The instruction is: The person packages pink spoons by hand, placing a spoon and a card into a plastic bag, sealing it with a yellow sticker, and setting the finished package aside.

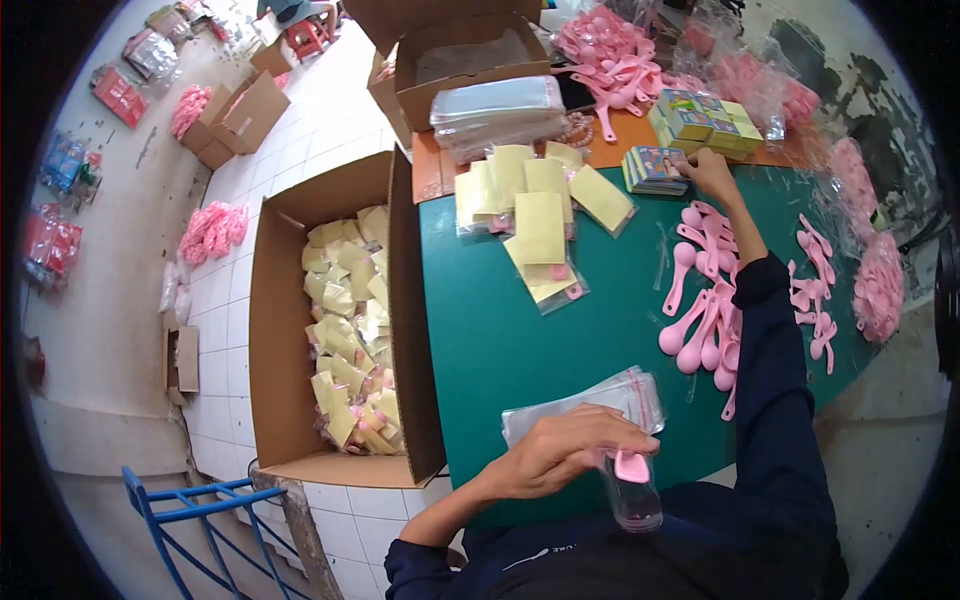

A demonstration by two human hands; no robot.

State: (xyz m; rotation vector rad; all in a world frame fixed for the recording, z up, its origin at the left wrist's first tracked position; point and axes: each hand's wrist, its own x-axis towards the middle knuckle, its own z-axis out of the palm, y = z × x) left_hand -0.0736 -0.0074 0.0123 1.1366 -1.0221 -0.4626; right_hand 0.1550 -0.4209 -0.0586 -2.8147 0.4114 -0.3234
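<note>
My left hand [560, 450] is closed on a clear plastic bag [636, 508] near the table's front edge. A pink measuring spoon [632, 467] shows at the bag's upper end. Just behind this hand lies a pile of flat clear bags [630, 395]. My right hand [708, 172] reaches to the far side, its fingertips pinched at the edge of a stack of printed cards [652, 168]. Pink spoons [705, 335] are heaped beneath and beside my right forearm. Several packed bags with yellow cards [540, 228] lie at the table's far left.
A tall cardboard box [415, 330] holding many packed bags stands left of the green table [480, 350]. Card bundles [705, 125], bagged pink spoons [610, 45] and an open box [470, 85] line the far side. A blue metal frame [200, 500] stands lower left.
</note>
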